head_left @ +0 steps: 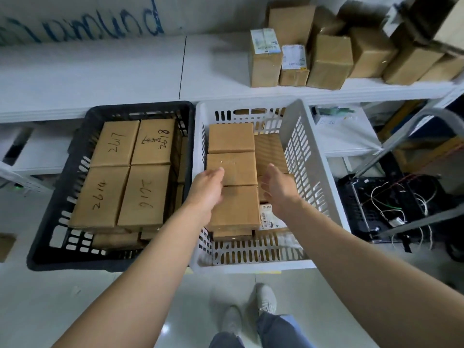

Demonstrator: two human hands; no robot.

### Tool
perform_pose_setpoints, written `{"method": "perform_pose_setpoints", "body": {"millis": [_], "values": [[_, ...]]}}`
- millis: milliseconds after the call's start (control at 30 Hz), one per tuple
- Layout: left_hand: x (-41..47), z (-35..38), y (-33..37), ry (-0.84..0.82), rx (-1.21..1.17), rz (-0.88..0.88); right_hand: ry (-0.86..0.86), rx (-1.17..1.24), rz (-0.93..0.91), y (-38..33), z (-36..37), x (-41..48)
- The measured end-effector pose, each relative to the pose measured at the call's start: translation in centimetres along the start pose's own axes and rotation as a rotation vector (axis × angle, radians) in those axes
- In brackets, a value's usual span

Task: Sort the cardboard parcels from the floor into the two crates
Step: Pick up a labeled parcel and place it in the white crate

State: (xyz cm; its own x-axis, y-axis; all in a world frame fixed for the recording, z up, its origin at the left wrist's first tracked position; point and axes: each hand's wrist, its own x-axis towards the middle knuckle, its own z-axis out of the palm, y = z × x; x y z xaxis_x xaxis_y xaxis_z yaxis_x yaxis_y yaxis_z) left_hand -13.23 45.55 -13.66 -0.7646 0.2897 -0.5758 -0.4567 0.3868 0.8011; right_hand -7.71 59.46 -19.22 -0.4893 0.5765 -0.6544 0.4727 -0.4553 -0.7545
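Observation:
Two crates stand side by side on the floor under a white shelf. The black crate (62,172) on the left holds several brown cardboard parcels with handwritten numbers (148,192). The white crate (308,151) on the right holds a row of plain brown parcels. Both my hands hover over the white crate, on either side of the nearest parcel (236,207). My left hand (208,189) lies at that parcel's left edge, fingers loosely apart. My right hand (278,187) is held flat at its right side, fingers spread. Neither hand grips anything.
Several cardboard boxes (329,61) stand on the white shelf (125,79) at the back right. A black device with loose wires (386,209) sits right of the white crate, behind a metal frame. A brown parcel (6,246) lies at the far left edge. My shoes (251,310) are below.

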Motion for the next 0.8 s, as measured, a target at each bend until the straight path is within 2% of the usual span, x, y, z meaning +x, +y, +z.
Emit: {"method": "perform_pose_setpoints", "body": {"millis": [100, 233, 400, 600, 800], "values": [[-2.2, 1.1, 3.2, -0.100, -0.034, 0.150, 0.019, 0.139, -0.074, -1.7, -0.4, -3.3], [-5.7, 4.0, 6.2, -0.250, -0.055, 0.373, 0.020, 0.315, -0.264, -3.2, -3.6, -7.9], [-10.6, 10.1, 6.5, -0.476, -0.050, 0.562, 0.161, 0.480, -0.427, -3.6, -10.5, -14.1], [-18.5, 18.9, 4.2, -0.837, 0.000, 0.627, 0.418, 0.601, -0.532, -0.2, -20.7, -21.4], [-28.5, 28.9, -0.2, -1.123, 0.064, 0.580, 0.679, 0.686, -0.548, 6.0, -32.2, -27.9]]}}
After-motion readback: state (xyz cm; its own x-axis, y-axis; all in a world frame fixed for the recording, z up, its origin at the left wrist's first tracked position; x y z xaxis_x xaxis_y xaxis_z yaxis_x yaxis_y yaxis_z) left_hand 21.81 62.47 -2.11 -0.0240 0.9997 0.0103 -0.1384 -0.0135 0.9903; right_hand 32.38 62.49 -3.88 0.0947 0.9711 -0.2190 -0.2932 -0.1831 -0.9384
